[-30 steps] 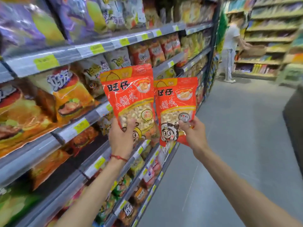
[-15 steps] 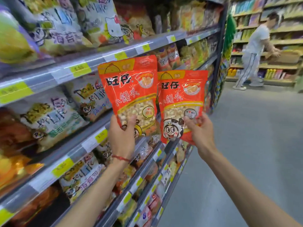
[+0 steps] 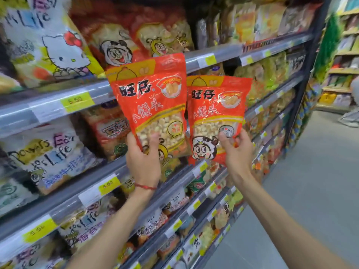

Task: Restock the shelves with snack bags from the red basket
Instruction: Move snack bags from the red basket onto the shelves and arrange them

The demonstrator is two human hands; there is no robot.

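Two matching red snack bags with clear windows full of pale round biscuits are held upright in front of the shelves. My left hand [image 3: 143, 160] grips the bottom of the left red bag [image 3: 153, 100]. My right hand [image 3: 236, 152] grips the lower right corner of the right red bag [image 3: 215, 109]. Both bags sit just below the upper shelf rail [image 3: 58, 105], where similar red bags [image 3: 124, 33] stand. The red basket is out of view.
Grey shelves [image 3: 64, 200] packed with snack bags run along my left, with yellow price tags [image 3: 77, 100] on the rails. The grey aisle floor [image 3: 310, 191] opens to the right. A person's leg and shoe [image 3: 349, 117] show at the far right by another shelf unit.
I have moved forward along the shelves and nearer to them. Both bags have risen toward the upper shelf with the matching red bags. The other person has slid to the frame's right edge.
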